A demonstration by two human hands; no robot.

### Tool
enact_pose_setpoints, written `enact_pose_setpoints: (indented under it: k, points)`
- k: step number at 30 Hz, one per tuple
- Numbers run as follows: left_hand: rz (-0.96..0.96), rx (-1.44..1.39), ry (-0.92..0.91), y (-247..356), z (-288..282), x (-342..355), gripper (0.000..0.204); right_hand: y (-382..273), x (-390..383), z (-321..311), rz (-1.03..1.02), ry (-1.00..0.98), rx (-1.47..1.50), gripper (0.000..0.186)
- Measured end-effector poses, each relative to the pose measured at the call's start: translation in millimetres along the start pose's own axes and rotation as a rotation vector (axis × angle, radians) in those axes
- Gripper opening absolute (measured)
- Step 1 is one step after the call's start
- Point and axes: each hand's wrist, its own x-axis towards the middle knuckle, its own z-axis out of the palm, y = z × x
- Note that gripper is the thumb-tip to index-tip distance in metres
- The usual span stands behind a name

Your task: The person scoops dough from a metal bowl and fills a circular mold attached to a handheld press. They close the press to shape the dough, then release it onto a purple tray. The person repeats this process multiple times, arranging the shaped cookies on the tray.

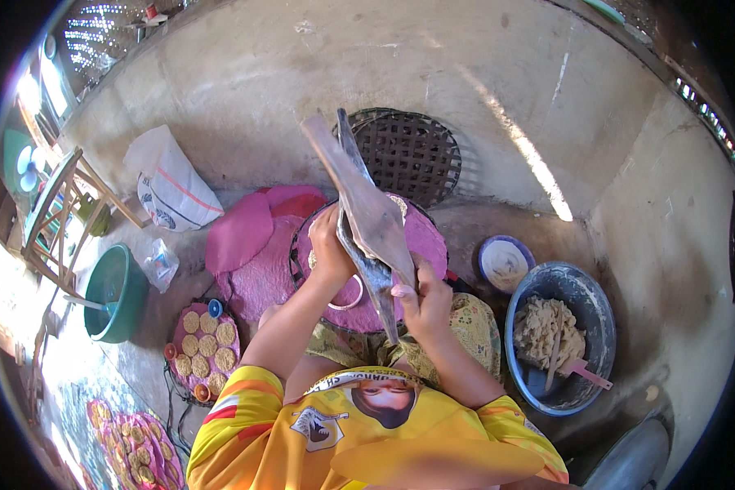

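Note:
Both of my hands grip a two-board wooden press [376, 224], held tilted above my lap, its long handles pointing away from me. My left hand [332, 247] wraps its left edge; my right hand [427, 298] holds the lower right side, thumb along the board. What lies between the boards is mostly hidden. Beneath the press is a round tray lined with pink cloth [427, 237]. A pale ring [349, 296] rests on it, and bits of grainy discs show at its edges.
At right stand a dark tub [604, 327] of pale dough [547, 331] with a pink-handled tool, and a small bowl [505, 263]. To the left are a tray of round discs [207, 345], a green basin [116, 294] and a white sack [175, 188]. A woven tray [408, 151] leans on the wall.

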Motion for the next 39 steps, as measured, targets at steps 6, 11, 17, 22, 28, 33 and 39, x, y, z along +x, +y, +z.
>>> enact_pose_setpoints:
  k: [6,11,17,22,28,33,39]
  points:
    - [-0.186,-0.296,-0.662,-0.9,-20.5,-10.3,0.047,38.7,21.9,-24.4,-0.219,-0.073,-0.299,0.065]
    - [-0.17,-0.365,-0.811,33.7,-25.8,-3.8,0.052,43.3,9.9,-28.6,-0.131,-0.174,-0.161,0.058]
    - [-0.628,-0.353,-1.517,22.9,-27.3,7.2,0.047,54.4,-3.7,-34.9,-0.015,-0.178,0.066,0.054]
    - [-1.235,-0.887,-0.654,-13.6,-15.0,-5.2,0.046,83.3,-0.9,-51.6,0.616,-0.034,0.573,0.057]
    - [-0.862,-1.072,-0.329,-6.8,8.6,0.4,0.031,97.6,-21.1,-33.6,1.12,-0.467,1.312,0.068]
    - [-0.958,-1.355,-0.332,4.5,41.3,9.3,0.034,85.4,-38.1,-27.1,1.085,-0.843,1.144,0.07]
    - [-0.734,-1.377,-0.265,38.8,71.8,-11.3,0.019,86.6,-56.7,-103.0,0.698,-0.233,0.321,0.045]
